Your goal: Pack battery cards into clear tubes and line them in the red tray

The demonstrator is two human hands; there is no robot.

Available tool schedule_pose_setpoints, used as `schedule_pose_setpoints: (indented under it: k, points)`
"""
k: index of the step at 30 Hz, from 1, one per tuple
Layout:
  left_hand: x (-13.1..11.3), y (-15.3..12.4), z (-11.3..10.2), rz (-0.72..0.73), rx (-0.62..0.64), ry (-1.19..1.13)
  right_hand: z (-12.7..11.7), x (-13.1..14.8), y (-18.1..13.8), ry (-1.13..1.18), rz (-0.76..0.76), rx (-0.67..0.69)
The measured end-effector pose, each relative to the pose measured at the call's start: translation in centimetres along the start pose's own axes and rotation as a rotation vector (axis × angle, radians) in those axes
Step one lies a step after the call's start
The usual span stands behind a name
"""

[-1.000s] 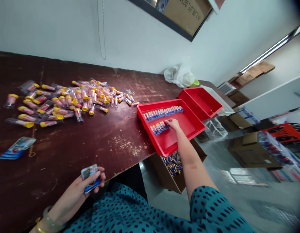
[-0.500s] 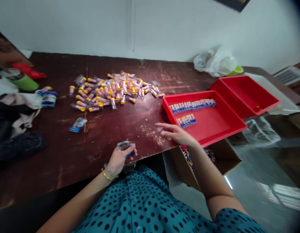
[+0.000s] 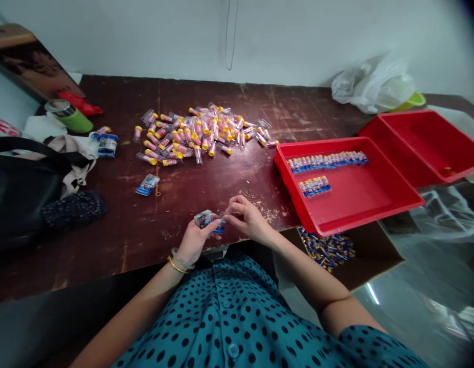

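Note:
My left hand (image 3: 194, 239) is closed round a small stack of blue printed cards (image 3: 206, 220) at the near edge of the dark wooden table (image 3: 190, 189). My right hand (image 3: 247, 220) is pinched against the right end of that stack, fingertips together; what it pinches is too small to make out. A pile of several clear tubes with yellow caps (image 3: 198, 134) lies further back. To the right a red tray (image 3: 375, 204) holds two rows of small blue and red items (image 3: 325, 161).
A second red tray (image 3: 424, 148) sits behind the first, with a plastic bag (image 3: 369, 84) beyond it. A loose blue card (image 3: 147, 184), a green flask (image 3: 70, 116) and a black bag (image 3: 25, 194) lie on the left. An open cardboard box (image 3: 336, 253) of small items stands below the table edge.
My right hand left the red tray and came back across the table to meet my left hand at the card stack. The view swung left and down.

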State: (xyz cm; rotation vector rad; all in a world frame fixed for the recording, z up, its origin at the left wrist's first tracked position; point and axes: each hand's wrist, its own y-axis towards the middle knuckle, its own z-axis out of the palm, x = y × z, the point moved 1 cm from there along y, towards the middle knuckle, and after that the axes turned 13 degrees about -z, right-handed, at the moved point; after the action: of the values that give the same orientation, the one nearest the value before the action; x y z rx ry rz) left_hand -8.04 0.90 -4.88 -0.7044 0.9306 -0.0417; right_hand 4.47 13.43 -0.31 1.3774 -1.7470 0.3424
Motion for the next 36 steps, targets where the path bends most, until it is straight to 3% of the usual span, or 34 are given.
schedule_pose_setpoints:
  k: [4,8,13,18,30,36]
  points:
    - [-0.4,0.0,-0.7,-0.046,0.117,0.190,-0.6,0.1,-0.1,0.000,0.002,0.029]
    - [-0.1,0.3,-1.4,-0.011,0.103,0.215,-1.8,-0.5,-0.5,0.074,0.038,-0.038]
    - [0.2,0.5,-1.8,-0.045,0.145,0.120,-3.8,-1.9,-1.3,0.475,0.273,-0.283]
    - [-0.1,0.0,-1.4,-0.075,0.160,0.107,-4.4,-1.6,-1.6,0.774,0.400,-0.289]
    - [0.1,-1.0,-0.4,-0.108,0.195,0.246,-2.9,-0.9,-1.2,0.539,0.200,-0.137]
    - [0.6,-1.7,0.4,-0.128,0.281,0.221,-0.3,-1.1,-3.0,0.343,0.214,-0.247]
